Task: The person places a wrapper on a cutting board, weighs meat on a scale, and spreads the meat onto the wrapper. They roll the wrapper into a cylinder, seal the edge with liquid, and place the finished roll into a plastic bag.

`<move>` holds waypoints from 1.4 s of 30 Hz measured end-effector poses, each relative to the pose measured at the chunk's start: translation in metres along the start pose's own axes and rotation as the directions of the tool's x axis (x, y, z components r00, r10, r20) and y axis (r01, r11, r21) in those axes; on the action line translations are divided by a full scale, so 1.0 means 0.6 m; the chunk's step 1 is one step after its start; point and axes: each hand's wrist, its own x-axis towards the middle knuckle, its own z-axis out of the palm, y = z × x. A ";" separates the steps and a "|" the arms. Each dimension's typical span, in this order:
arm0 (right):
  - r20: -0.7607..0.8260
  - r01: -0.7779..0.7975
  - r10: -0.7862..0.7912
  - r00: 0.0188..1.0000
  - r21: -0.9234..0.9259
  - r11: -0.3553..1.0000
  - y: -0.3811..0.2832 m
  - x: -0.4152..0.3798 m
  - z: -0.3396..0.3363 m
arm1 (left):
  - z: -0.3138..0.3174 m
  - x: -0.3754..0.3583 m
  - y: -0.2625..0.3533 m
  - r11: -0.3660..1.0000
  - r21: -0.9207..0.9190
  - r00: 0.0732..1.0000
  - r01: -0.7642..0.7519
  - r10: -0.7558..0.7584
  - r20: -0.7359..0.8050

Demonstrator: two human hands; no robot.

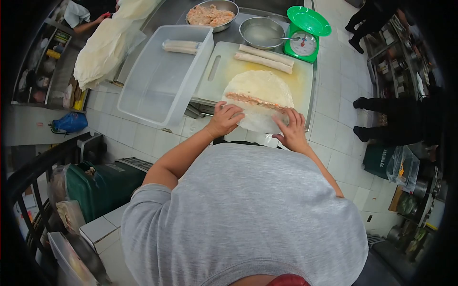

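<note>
A round, pale spring roll wrapper point(260, 82) lies on the cutting board point(210, 88), with a strip of pinkish minced filling point(257, 101) across it. My left hand point(225, 119) is at the wrapper's left edge, fingers curled on it by one end of the filling. At the right edge my right hand point(292, 127) grips the wrapper, thumb on the near side and fingers by the filling's other end. The near part of the wrapper looks thin and translucent between my hands. Two long finished rolls point(263, 62) lie side by side farther up the board.
Left of the board stands a clear plastic tub point(143, 86) with rolls point(181, 46) inside. Beyond are a bowl of filling point(211, 16), a metal bowl of liquid point(261, 34) with a spoon, and a green scale point(303, 45). Stacked wrappers point(107, 47) sit left; other people stand nearby.
</note>
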 end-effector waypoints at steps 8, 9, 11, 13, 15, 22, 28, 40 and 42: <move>-0.295 -0.129 0.172 0.940 0.161 0.979 0.010 -0.009 0.025 | -0.030 0.037 -0.002 0.981 -0.168 0.995 0.095 -0.099 -0.015; -0.383 -0.190 0.233 0.894 0.147 0.971 0.008 -0.003 0.023 | -0.030 0.051 -0.008 0.978 -0.156 0.989 0.135 -0.142 -0.032; -0.453 -0.122 0.191 0.871 0.176 0.977 -0.007 0.016 0.011 | -0.026 0.098 -0.022 0.967 -0.134 0.971 0.218 -0.229 -0.070; -0.425 0.046 0.033 0.904 0.174 0.984 -0.020 0.042 0.009 | -0.013 0.141 -0.045 0.962 -0.100 0.963 0.254 -0.261 -0.066; -0.311 0.090 -0.055 0.949 0.097 0.991 -0.042 0.087 0.021 | 0.004 0.178 -0.071 0.956 -0.087 0.958 0.280 -0.284 -0.046; -0.164 -0.146 0.161 0.973 0.103 0.984 -0.013 0.149 0.081 | 0.088 0.219 -0.139 0.917 -0.041 0.904 0.397 -0.383 0.192; -0.048 -0.168 0.169 0.984 0.030 0.985 0.003 0.160 0.090 | 0.065 0.237 -0.126 0.918 0.085 0.897 0.387 -0.396 0.198; -0.070 -0.140 0.140 0.988 0.012 0.990 -0.018 0.135 0.090 | 0.021 0.178 -0.051 0.945 -0.113 0.779 0.307 -0.181 0.601; -0.019 -0.157 0.159 0.987 0.071 0.985 -0.008 0.137 0.075 | 0.018 0.169 -0.046 0.943 -0.088 0.789 0.320 -0.214 0.576</move>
